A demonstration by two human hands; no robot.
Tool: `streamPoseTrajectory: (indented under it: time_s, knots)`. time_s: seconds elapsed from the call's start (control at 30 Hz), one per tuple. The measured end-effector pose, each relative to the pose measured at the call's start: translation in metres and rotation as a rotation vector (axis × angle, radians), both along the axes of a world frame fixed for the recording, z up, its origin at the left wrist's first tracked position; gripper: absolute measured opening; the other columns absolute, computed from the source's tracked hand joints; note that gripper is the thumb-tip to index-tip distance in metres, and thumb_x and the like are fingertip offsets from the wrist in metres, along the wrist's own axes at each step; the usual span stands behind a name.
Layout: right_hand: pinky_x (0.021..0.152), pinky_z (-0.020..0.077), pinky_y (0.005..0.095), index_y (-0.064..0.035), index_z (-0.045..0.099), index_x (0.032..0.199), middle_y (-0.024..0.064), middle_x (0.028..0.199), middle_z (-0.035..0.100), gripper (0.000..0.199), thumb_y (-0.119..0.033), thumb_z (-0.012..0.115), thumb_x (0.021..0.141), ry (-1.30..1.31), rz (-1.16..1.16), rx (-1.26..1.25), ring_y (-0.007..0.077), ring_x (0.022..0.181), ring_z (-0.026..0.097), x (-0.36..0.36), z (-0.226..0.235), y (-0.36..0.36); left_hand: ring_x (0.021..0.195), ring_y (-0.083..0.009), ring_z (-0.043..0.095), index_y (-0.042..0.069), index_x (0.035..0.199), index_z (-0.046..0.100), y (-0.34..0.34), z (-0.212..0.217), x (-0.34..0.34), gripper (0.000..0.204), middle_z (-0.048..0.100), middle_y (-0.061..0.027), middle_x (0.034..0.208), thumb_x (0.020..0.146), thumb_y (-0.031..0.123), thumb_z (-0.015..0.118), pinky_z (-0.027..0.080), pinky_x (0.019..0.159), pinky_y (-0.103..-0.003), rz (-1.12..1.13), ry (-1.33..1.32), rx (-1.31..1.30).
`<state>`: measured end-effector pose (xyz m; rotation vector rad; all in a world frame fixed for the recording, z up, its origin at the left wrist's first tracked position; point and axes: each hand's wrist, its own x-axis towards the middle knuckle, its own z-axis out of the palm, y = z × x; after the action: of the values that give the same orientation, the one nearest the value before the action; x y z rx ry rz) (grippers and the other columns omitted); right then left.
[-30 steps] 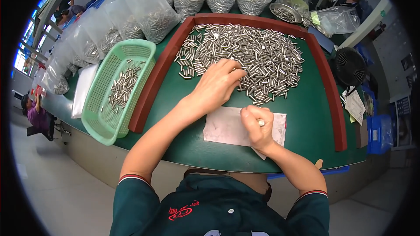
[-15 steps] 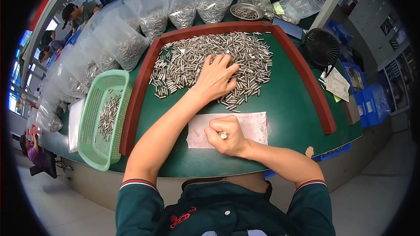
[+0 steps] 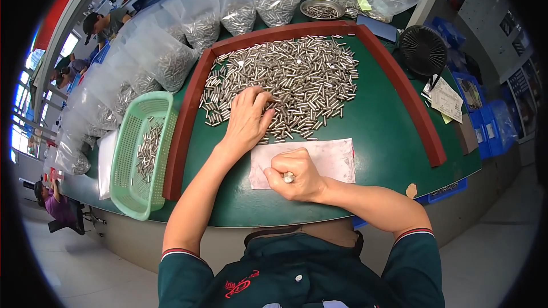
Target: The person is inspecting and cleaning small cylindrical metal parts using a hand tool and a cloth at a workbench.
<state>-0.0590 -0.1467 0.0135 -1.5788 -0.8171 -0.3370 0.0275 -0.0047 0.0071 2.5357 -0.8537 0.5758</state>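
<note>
A broad heap of short, shiny metal pins [image 3: 297,74] covers the far middle of the green table. My left hand [image 3: 246,117] rests at the heap's near left part, palm down. Its fingers are bent towards the pins, with the thumb apart from the index finger; the fingertips are partly hidden. My right hand [image 3: 301,175] is closed in a fist around metal pins, whose ends [image 3: 289,177] show beside the thumb. That fist lies over a smudged pale pink sheet [image 3: 337,159] in front of the heap.
A dark red wooden border [image 3: 402,94] frames the heap. To its left stands a green mesh basket [image 3: 123,162] with some pins. Clear bags of pins [image 3: 171,63] line the left and back, near a metal bowl [image 3: 322,9]. A black fan [image 3: 422,50] stands right. Other people sit far left.
My left hand has drawn back from the middle of the heap to its near left side. The right fist stays over the sheet. The whole view has shifted slightly.
</note>
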Motion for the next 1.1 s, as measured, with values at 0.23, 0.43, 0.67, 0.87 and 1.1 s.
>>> streamPoseTrajectory:
  time_s: [0.23, 0.43, 0.67, 0.87, 1.1]
  knots:
    - [0.036, 0.0310, 0.0334, -0.0021, 0.039, 0.047, 0.0103, 0.042, 0.040, 0.025, -0.001, 0.055, 0.066, -0.006, 0.022, -0.004, 0.0238, 0.035, 0.041, 0.000, 0.001, 0.002, 0.098, -0.0256, 0.044, 0.006, 0.094, 0.052, 0.006, 0.002, -0.004, 0.022, 0.047, -0.0100, 0.100, 0.075, 0.015, 0.058, 0.031, 0.085, -0.037, -0.002, -0.014, -0.004]
    - [0.038, 0.0339, 0.0341, -0.0025, 0.041, 0.049, 0.0104, 0.043, 0.042, 0.023, -0.002, 0.056, 0.066, -0.049, 0.016, -0.024, 0.0261, 0.038, 0.044, -0.001, -0.001, 0.001, 0.094, -0.0267, 0.046, 0.005, 0.087, 0.052, -0.044, 0.026, 0.023, 0.018, 0.049, -0.0103, 0.097, 0.073, 0.014, 0.059, 0.033, 0.083, -0.038, -0.142, -0.159, -0.056]
    - [0.039, 0.0350, 0.0351, -0.0044, 0.042, 0.048, 0.0102, 0.044, 0.044, 0.024, -0.007, 0.057, 0.067, -0.048, 0.008, -0.026, 0.0267, 0.039, 0.046, -0.006, -0.006, 0.000, 0.097, -0.0285, 0.044, 0.004, 0.090, 0.052, -0.139, 0.021, 0.081, 0.023, 0.047, -0.0125, 0.100, 0.079, 0.025, 0.051, 0.033, 0.083, -0.038, -0.295, -0.136, -0.022]
    - [0.039, 0.0347, 0.0357, -0.0040, 0.041, 0.048, 0.0108, 0.044, 0.043, 0.024, -0.006, 0.056, 0.067, -0.037, 0.016, -0.025, 0.0280, 0.039, 0.045, -0.007, -0.004, -0.002, 0.103, -0.0291, 0.043, 0.006, 0.104, 0.050, -0.162, 0.004, 0.112, 0.045, 0.046, -0.0144, 0.100, 0.074, 0.039, 0.051, 0.029, 0.090, -0.053, -0.188, 0.048, 0.281]
    - [0.039, 0.0351, 0.0360, -0.0031, 0.042, 0.048, 0.0119, 0.045, 0.045, 0.024, -0.007, 0.056, 0.067, -0.015, -0.002, -0.006, 0.0283, 0.040, 0.046, -0.003, -0.004, -0.002, 0.090, -0.0257, 0.048, 0.008, 0.083, 0.056, -0.126, 0.007, 0.111, 0.024, 0.049, -0.0101, 0.088, 0.068, 0.024, 0.048, 0.037, 0.077, -0.046, -0.176, -0.079, 0.277]
